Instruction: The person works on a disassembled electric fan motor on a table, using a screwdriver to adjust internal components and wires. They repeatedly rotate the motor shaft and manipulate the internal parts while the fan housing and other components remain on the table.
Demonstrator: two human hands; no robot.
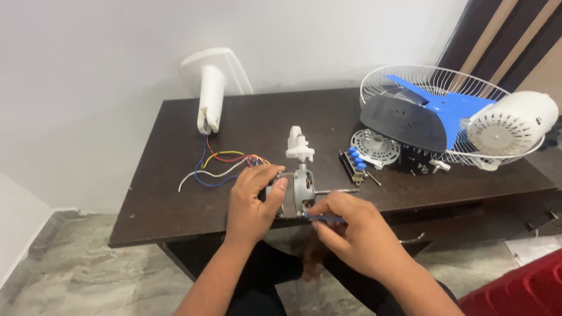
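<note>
A grey metal fan motor [302, 194] with a shaft pointing right lies near the front edge of a dark brown table [175, 205]. My left hand [253, 202] grips the motor's left side. My right hand [351, 231] holds a thin blue-handled tool [325, 218] whose tip touches the motor's lower front. Coloured wires [219, 164] run from the motor toward a white fan stand [212, 96] at the back left. A small white plastic part [298, 145] stands just behind the motor.
At the right sit a white wire fan guard [410, 79], blue blades [451, 108], a dark grey cover [404, 123], a white rear motor cover [512, 126], a switch strip with blue buttons [353, 162] and loose screws [418, 168]. A red object [521, 289] is at the bottom right.
</note>
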